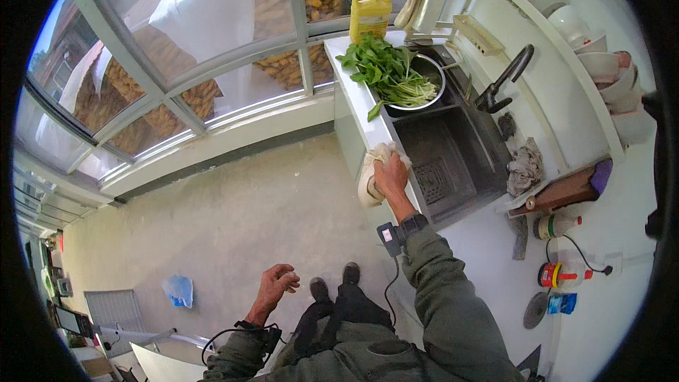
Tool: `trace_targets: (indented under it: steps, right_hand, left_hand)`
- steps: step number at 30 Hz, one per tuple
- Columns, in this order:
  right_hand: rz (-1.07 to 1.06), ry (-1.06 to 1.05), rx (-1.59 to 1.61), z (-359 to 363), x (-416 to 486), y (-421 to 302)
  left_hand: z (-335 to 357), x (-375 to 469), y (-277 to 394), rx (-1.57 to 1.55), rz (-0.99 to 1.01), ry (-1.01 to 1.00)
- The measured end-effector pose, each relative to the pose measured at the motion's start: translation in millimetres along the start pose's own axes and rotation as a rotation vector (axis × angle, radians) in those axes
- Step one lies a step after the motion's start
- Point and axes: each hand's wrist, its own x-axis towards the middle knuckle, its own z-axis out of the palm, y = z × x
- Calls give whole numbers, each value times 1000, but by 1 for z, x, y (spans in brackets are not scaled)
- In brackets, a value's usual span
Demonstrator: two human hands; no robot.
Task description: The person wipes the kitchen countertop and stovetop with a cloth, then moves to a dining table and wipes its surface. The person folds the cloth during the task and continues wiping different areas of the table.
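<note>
My right hand (391, 176) grips a crumpled pale cloth (371, 191) on the white counter edge (377, 130) in front of the sink. Part of the cloth hangs down over the counter's front. Just right of it lies the dark sink basin (437, 164), with a drain grid in its floor. My left hand (277, 282) hangs in the air over the floor, fingers loosely curled and apart, holding nothing. Beyond the basin, leafy greens (387, 69) with pale stems lie across a metal bowl (432, 77) and spill onto the counter.
A yellow jug with a pump (370, 15) stands behind the greens. The black faucet (501, 82) rises at the sink's right side. Stacked bowls (604, 63) fill a rack above. Bottles (557, 274) stand along the right wall. A blue plastic bag (179, 292) lies on the floor.
</note>
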Motion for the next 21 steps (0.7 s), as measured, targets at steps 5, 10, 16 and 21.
trace_targets:
  steps: [5,10,16,21]
  right_hand:
    - [-52,11,-6,12,35,-21]
    - [-113,8,-24,3,32,-19]
    - [-39,-137,84,-27,-27,32]
    - [-61,-51,-41,-41,-91,87]
  left_hand:
    - [6,-7,0,-63,14,73]
    - [1,-15,-6,-102,32,89]
    - [-19,-17,-20,-124,36,80]
    - [-62,-19,-30,-158,48,100]
